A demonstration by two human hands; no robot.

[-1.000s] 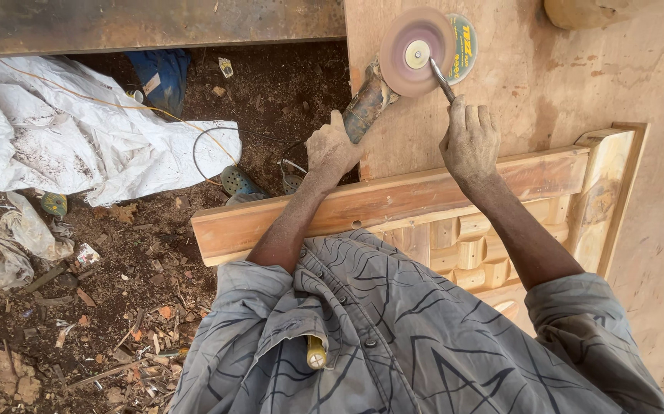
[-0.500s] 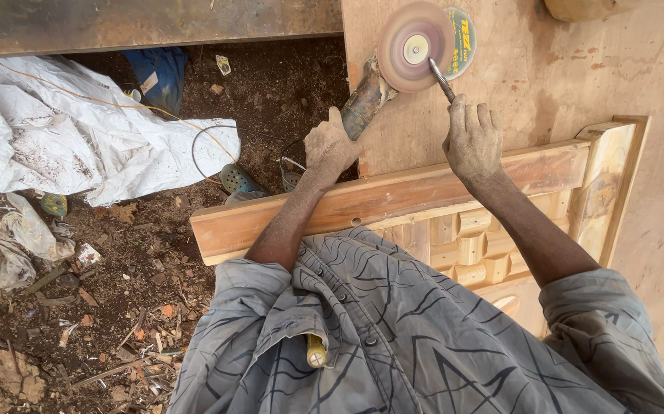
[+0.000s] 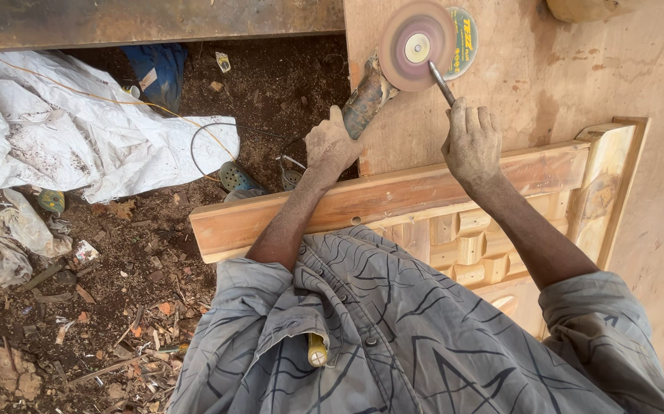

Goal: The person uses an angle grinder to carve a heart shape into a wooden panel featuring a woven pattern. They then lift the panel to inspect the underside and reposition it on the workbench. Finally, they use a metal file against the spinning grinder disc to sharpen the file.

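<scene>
My left hand (image 3: 333, 144) grips the body of an angle grinder (image 3: 366, 98) lying on a wooden board. Its pinkish sanding disc (image 3: 415, 44) faces up, with a second round disc (image 3: 464, 42), green and yellow, lying partly under it. My right hand (image 3: 473, 142) is closed around a thin metal tool (image 3: 441, 83) whose tip meets the disc's centre hub. Both forearms reach over a carved wooden door frame (image 3: 416, 192) in front of me.
A crumpled white sheet (image 3: 63, 130) covers the ground at left, with a thin cable (image 3: 201, 134) looping beside it. Wood chips, scraps and litter (image 3: 79, 307) strew the dirt. A blue item (image 3: 159, 69) lies by a dark plank (image 3: 148, 19). A pale wall (image 3: 654, 92) stands at right.
The view has shifted slightly. Both hands keep their grips; the metal tool stays at the disc's hub.
</scene>
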